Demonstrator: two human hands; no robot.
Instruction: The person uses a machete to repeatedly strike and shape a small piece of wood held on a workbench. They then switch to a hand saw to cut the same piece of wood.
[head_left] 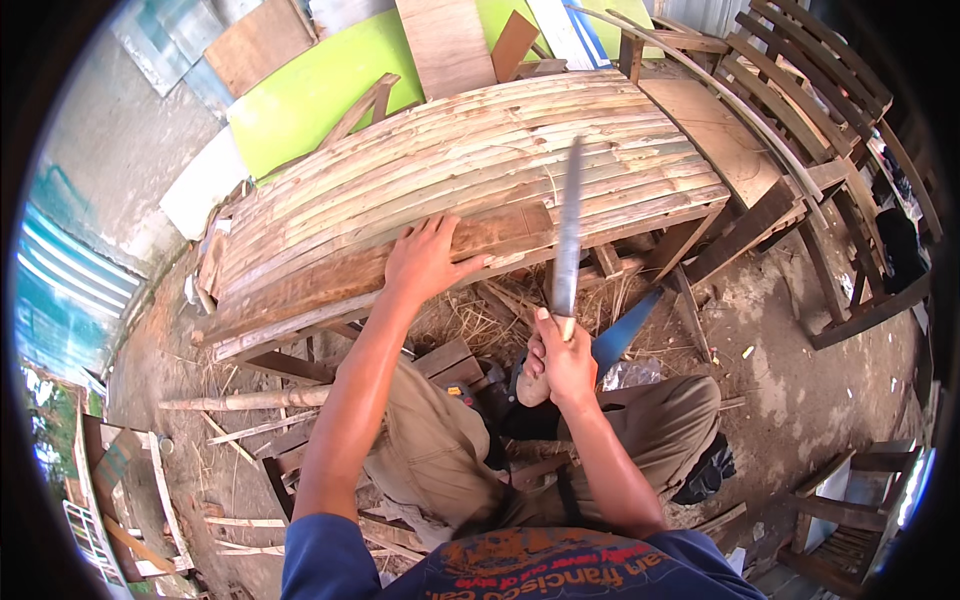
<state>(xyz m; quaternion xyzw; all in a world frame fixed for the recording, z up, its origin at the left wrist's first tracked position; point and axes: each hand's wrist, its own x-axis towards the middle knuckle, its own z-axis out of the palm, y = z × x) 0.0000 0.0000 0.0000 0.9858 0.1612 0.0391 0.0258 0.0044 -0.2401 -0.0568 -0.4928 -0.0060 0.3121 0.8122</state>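
A brown wooden plank (pixel 330 272) lies along the near edge of a bamboo-slat bench (pixel 480 130). My left hand (pixel 428 258) rests on the plank with its fingers stretched out and the thumb apart, near its right part. In my right hand (pixel 562 365) is the handle of a long-bladed knife (pixel 568 235), gripped in closed fingers. Its blade points up and away from me, just right of the plank's right end. Whether blade and wood touch I cannot tell. Below the bench, beside my right hand, a blue saw blade (pixel 625 332) shows; its handle is hidden.
My bent legs (pixel 430 440) are close under the bench. Dry straw and wood scraps (pixel 490 310) litter the ground beneath it. A slatted wooden chair (pixel 800 90) stands at the right. Green boards (pixel 330 90) lean behind the bench, and a bamboo pole (pixel 245 400) lies left of my knee.
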